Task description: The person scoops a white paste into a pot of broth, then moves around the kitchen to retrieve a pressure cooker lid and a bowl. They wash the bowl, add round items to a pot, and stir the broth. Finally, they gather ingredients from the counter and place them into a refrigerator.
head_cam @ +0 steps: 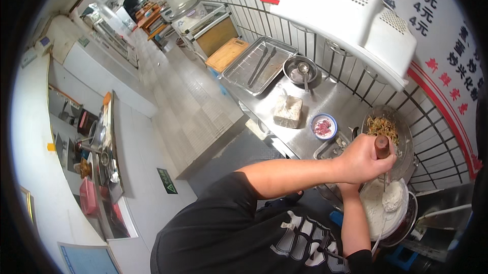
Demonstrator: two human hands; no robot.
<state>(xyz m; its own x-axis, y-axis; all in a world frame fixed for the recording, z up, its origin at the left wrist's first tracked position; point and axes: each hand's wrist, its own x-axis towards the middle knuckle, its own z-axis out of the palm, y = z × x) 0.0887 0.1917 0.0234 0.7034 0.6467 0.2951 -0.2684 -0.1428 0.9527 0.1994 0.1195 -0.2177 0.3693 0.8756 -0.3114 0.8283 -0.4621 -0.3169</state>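
Note:
My left hand (364, 159) is closed around the upright brown wooden handle (382, 146) of a metal utensil. Its shaft runs down towards a rounded mass of white batter (392, 197) above a white bowl (375, 230) of thick white batter. My right hand (347, 187) is mostly hidden beneath the left one, beside that bowl; what its fingers do cannot be seen. A thin metal rod (384, 220) crosses the batter. Just beyond my left hand, a round container (406, 133) holds shredded vegetables (381, 126).
On the steel counter (263, 108) are a blue-rimmed bowl (334, 122), a bagged white block (288, 112), a steel bowl with a ladle (304, 69), and a tray with tongs (244, 54). A white rack (343, 11) overhangs the back. A dark round vessel (411, 213) sits under the batter bowl.

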